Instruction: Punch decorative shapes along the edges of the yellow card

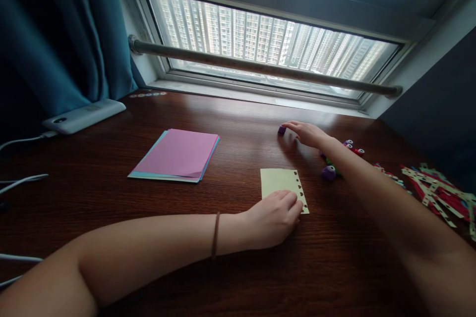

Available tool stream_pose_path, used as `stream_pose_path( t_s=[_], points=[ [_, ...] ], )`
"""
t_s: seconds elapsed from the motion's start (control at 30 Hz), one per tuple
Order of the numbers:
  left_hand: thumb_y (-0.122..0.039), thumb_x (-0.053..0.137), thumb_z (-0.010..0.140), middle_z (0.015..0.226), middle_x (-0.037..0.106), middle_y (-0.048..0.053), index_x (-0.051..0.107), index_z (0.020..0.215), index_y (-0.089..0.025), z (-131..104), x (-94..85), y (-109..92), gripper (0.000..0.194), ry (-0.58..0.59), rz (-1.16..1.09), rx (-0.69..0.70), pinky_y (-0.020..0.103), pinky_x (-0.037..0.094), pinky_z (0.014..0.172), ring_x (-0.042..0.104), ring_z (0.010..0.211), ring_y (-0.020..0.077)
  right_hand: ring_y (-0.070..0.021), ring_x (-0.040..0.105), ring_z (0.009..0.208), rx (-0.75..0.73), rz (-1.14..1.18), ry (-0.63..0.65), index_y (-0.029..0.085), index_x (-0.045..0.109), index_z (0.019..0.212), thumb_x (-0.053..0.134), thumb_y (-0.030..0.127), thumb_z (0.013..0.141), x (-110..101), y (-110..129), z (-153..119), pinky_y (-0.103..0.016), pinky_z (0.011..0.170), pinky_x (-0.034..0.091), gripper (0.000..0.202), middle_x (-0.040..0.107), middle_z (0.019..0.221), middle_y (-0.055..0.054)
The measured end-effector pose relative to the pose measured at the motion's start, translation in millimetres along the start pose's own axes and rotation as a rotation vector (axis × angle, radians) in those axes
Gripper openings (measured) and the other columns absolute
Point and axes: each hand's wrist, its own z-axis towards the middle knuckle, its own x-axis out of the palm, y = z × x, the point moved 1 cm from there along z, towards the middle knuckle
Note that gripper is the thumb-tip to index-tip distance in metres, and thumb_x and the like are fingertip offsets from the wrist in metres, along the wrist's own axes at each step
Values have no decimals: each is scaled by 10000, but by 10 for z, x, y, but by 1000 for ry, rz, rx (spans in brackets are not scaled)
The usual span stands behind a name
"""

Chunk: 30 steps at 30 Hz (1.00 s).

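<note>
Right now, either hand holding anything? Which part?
Nothing is lifted. The left hand presses on the near edge of the yellow paper, flat on the table. The right hand fingertips touch the small purple punch.

Daylight pours through the window [275,44] at twelve o'clock, blown white at one o'clock. My desk [238,267] is dim, glossy near the sill. The curtain [55,34] at ten o'clock is murky. Edges bend.
</note>
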Motion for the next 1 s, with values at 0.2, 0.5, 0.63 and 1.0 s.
stream_pose_path(
  t_s=[0.2,0.5,0.63,1.0],
  points=[
    [-229,467,870,1179,412,135,491,1082,-83,-2,-38,67,258,-158,-118,-210,351,297,1031,306,1193,245,-200,582,871,23,-25,-2,154,503,1180,477,70,802,-47,84,138,-275,733,421,388,501,1178,-124],
    [-508,382,890,1420,198,172,302,1346,-23,-10,115,143,671,-16,23,-368,404,182,1090,129,1329,264,-189,587,752,53,54,8,130,639,892,519,120,803,-98,127,119,-278,687,433,149,592,879,-106],
    [-517,385,889,1423,189,169,300,1352,-25,5,119,132,681,-5,54,-371,405,187,1086,142,1326,266,-136,582,824,68,194,-141,154,560,1075,525,221,837,-191,413,-363,-229,747,462,249,571,1005,-74],
    [-413,400,907,1392,260,188,345,1322,-13,28,124,93,580,7,109,-340,430,229,1064,205,1308,279,-177,578,861,243,934,-217,170,592,972,599,240,772,-59,955,-1630,-313,778,518,212,571,973,-69]
  ],
)
